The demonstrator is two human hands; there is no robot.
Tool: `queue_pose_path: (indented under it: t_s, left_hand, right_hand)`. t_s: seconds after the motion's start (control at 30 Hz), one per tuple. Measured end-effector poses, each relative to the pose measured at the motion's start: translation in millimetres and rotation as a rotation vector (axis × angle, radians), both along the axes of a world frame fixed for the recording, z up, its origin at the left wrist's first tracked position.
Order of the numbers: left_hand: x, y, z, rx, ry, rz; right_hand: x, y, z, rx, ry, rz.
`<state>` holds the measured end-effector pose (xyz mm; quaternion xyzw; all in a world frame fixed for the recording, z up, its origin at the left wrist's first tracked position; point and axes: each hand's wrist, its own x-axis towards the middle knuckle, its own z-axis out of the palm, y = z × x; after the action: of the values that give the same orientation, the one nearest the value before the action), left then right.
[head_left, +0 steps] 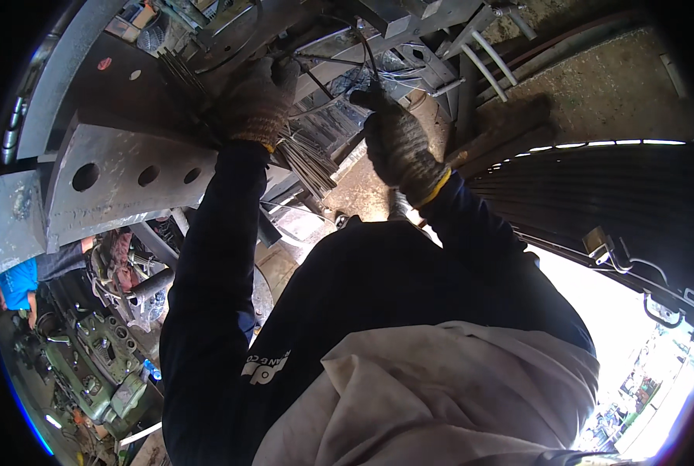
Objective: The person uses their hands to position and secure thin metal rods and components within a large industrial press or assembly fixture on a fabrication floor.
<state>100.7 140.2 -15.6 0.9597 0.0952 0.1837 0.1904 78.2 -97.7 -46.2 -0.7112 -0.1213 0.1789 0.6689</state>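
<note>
Both my hands wear grey-brown knit work gloves with yellow cuffs. My left hand (pixel 258 101) is curled at the edge of the dark steel workpiece; its fingertips are in shadow, and what they close on, if anything, cannot be made out. My right hand (pixel 400 144) is wrapped round a black-ended tool (pixel 367 98), from which a thin dark line runs upward; its exact kind is unclear. Below and between the hands lies a bundle of thin metal rods (pixel 308 163). Beside my left forearm is a thick steel plate with round holes (pixel 118 179).
At far left stands a greenish machine (pixel 91 365), with a person in a blue shirt (pixel 19 283) near it. Metal frame bars (pixel 487 58) stick out at the upper right. A dark corrugated shutter (pixel 611 194) borders the bright opening on my right.
</note>
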Motion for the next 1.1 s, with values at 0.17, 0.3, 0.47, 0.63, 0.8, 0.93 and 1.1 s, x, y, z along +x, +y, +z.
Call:
queue_pose_path:
  t_s: [0.17,0.3,0.47,0.63,0.8,0.93,1.1]
  left_hand:
    - [4.2,4.7,-13.1,0.136,-0.139,-0.040]
    - [5.3,8.6,-12.8,0.187,-0.164,-0.037]
    - [4.2,9.0,-4.9,0.102,-0.059,-0.025]
    - [1.8,6.6,-7.1,0.152,-0.028,0.007]
    - [1.7,-1.5,-0.9,0.178,-0.059,0.005]
    - [5.0,-0.6,-2.3,0.165,-0.048,-0.023]
    - [3.7,5.4,-3.2,0.249,-0.069,-0.011]
  right_hand:
    - [-16.4,93.1,0.6,0.635,0.673,-0.557]
    - [-7.7,90.9,-60.1,0.157,0.060,-0.319]
    - [17.9,35.3,-32.5,0.015,0.048,-0.115]
    - [19.1,39.4,19.1,0.340,0.730,-0.306]
    - [11.3,87.8,-17.3,0.777,0.513,-0.502]
    - [15.8,111.8,-32.6,1.018,0.599,-0.496]
    - [15.7,72.7,-26.0,0.888,0.578,-0.241]
